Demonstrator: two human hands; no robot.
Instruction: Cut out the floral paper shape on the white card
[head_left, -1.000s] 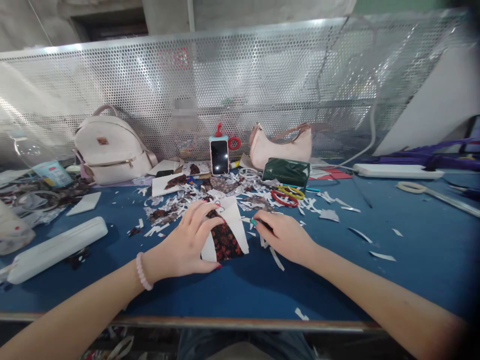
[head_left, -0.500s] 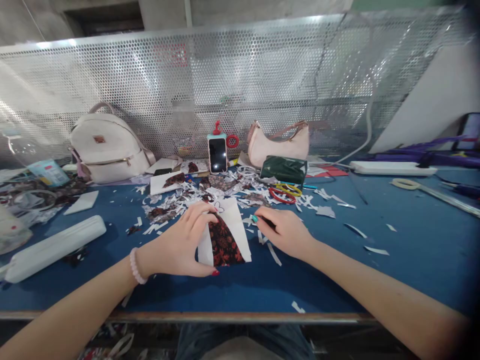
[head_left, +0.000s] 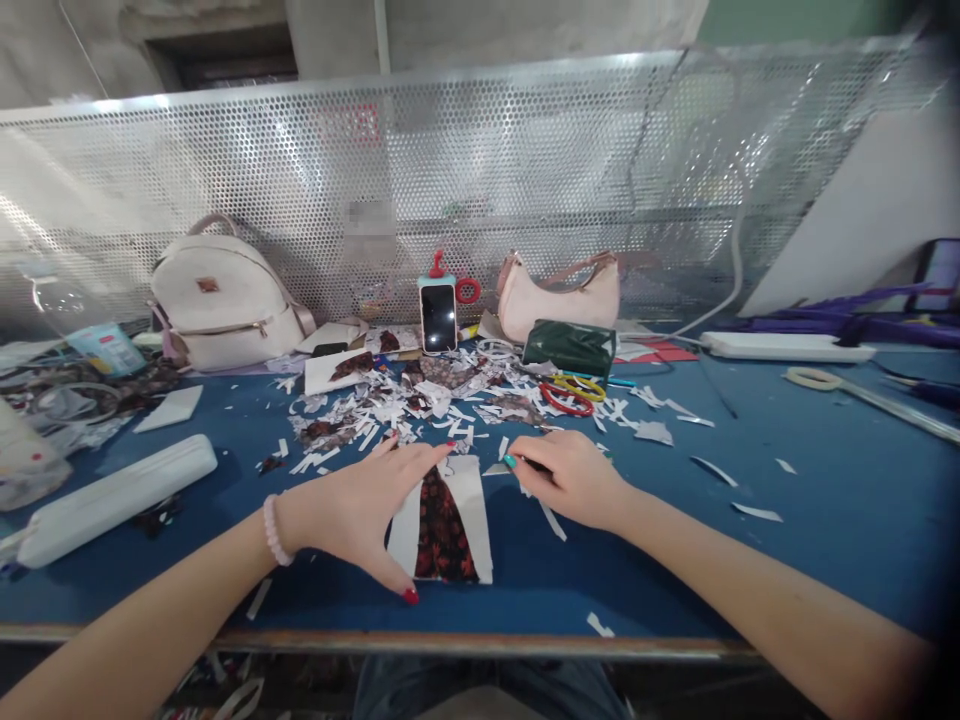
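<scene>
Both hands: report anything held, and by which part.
Left hand: spread over the white card, no grip visible. Right hand: curled; any hold cannot be told.

- At twelve o'clock we see a perforated screen [head_left: 465, 180] of shiny metal.
- At eleven, we find a rough, matt wall [head_left: 337, 40].
- At three, we note a glossy, plastic-looking green pouch [head_left: 570, 347].
- Near six, we have a smooth, papery white sheet [head_left: 474, 510] and a matt patterned piece [head_left: 442, 535], cloth or paper.
</scene>
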